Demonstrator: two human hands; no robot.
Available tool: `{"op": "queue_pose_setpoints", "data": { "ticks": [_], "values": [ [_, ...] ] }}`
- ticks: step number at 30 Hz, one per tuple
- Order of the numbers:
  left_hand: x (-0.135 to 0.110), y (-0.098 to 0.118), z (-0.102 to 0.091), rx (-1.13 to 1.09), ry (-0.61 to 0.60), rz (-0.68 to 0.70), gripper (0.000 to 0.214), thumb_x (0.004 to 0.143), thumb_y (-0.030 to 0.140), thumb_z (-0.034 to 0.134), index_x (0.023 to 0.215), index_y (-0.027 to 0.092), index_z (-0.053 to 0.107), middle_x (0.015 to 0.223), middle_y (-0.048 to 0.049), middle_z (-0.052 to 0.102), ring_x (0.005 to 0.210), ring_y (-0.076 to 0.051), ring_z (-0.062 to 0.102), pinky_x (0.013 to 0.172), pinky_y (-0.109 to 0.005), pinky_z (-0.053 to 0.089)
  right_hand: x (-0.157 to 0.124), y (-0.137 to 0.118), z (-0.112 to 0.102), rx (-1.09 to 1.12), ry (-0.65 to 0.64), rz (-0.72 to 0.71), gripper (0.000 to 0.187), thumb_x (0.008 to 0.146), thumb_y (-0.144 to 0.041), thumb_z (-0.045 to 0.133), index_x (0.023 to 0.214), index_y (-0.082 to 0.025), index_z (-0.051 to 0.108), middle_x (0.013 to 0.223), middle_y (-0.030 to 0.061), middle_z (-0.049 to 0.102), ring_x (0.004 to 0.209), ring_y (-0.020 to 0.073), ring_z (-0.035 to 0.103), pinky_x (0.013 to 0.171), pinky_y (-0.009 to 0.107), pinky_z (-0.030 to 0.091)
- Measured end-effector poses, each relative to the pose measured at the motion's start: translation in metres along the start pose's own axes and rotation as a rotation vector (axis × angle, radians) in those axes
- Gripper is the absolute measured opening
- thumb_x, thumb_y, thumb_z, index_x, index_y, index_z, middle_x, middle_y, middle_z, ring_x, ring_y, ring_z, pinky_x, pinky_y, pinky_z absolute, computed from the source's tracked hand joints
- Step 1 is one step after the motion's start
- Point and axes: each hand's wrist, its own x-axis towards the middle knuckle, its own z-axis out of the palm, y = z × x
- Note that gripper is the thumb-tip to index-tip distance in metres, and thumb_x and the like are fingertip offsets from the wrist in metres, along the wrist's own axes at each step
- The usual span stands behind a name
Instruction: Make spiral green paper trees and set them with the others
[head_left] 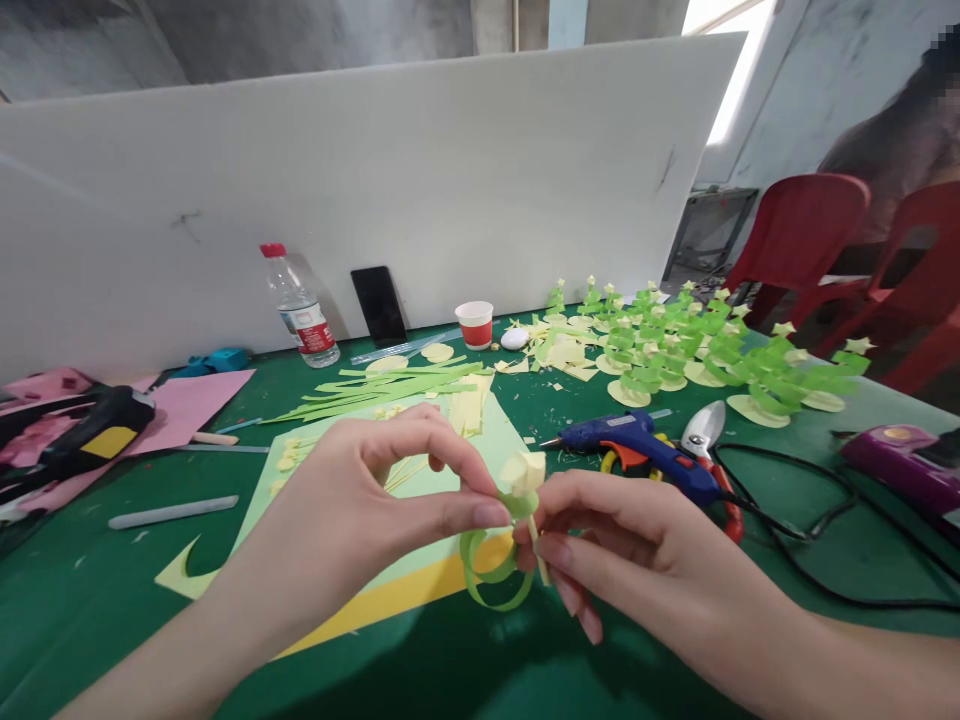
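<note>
Both hands raised a little over the near part of the green tabletop, forearms slanting in from the lower corners, fingertips almost meeting at centre. Left hand: back of hand up, wrist arched, index curved down to meet the thumb; the two pinch a green paper strip just under a pale yellow star. Right hand: thumb and index closed on a thin pale stick, held tilted, star at its upper end; remaining fingers curled loosely below. Strip wraps the stick at the top, its rest hanging in loops between the hands. Blue glue gun lies beyond the right hand; pale green sheet under the left.
</note>
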Motion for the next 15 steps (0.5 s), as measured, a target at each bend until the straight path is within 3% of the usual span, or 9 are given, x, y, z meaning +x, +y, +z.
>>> {"op": "queue_pose_setpoints", "data": {
  "ticks": [4,7,10,15],
  "values": [
    [0.0007,0.0005,-0.0006,0.053,0.027,0.038,0.019,0.061,0.046,0.068,0.056,0.029,0.062,0.067,0.0064,0.060,0.082,-0.018,0.055,0.090,-0.035,0.036,0.0006,0.0004,-0.0001,0.006,0.004,-0.005,0.011,0.073,-0.026,0.051,0.077,-0.015,0.051,0.060,-0.0027,0.045,0.048,0.0050,0.043,0.043,0.015,0.040],
    [0.0012,0.0023,-0.0012,0.055,0.017,0.087,0.017,0.065,0.043,0.067,0.057,0.028,0.062,0.062,0.0071,0.057,0.064,-0.013,0.053,0.075,-0.028,0.042,-0.0005,0.0009,-0.0008,0.009,0.000,0.003,0.012,0.073,-0.027,0.051,0.076,-0.016,0.051,0.059,-0.0028,0.045,0.048,0.0048,0.043,0.043,0.014,0.040],
    [0.0015,0.0043,-0.0018,0.053,0.018,0.102,0.015,0.065,0.040,0.067,0.058,0.027,0.062,0.063,0.0062,0.058,0.064,-0.013,0.054,0.064,-0.024,0.043,-0.0015,0.0003,-0.0012,0.018,-0.005,0.013,0.013,0.073,-0.028,0.052,0.077,-0.015,0.051,0.061,-0.0022,0.046,0.049,0.0047,0.043,0.043,0.014,0.040],
    [0.0006,0.0042,-0.0025,0.061,0.028,0.105,0.015,0.064,0.038,0.068,0.057,0.026,0.061,0.064,0.0058,0.059,0.068,-0.014,0.056,0.062,-0.023,0.043,-0.0018,-0.0013,-0.0004,0.030,-0.013,0.029,0.017,0.074,-0.031,0.054,0.078,-0.015,0.051,0.061,-0.0019,0.047,0.049,0.0048,0.043,0.044,0.014,0.040]
  ]
}}
